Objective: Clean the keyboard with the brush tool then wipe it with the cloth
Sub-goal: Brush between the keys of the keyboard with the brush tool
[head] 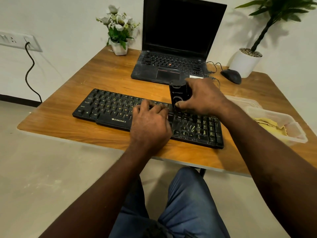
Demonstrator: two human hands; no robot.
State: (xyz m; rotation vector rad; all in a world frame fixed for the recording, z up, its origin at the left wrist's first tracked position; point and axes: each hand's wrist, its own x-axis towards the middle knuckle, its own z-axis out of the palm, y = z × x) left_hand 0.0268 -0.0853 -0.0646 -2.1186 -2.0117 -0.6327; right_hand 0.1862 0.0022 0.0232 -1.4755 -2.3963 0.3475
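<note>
Brown wood-grain worktop point(68, 107) against a pale wall. At its far side, open black laptop point(173, 66), screen dark. Across the near middle, long black Zebronics keyboard point(106, 109), slightly slanted, pale dust and crumbs on the keys of its right end. At the right edge, clear plastic tub point(291, 127), holding crumpled yellow cloth point(267, 125), apart from both hands. Palm-down on the middle of the keyboard, left hand point(149, 124), fingers spread and resting flat on the keys. Over the keyboard's upper right part, right hand point(204, 97), fingers and thumb curled round black cylindrical brush tool point(178, 95), held upright, lower end down at the keys, bristles hidden. Right of the laptop, black corded mouse point(231, 76).
</note>
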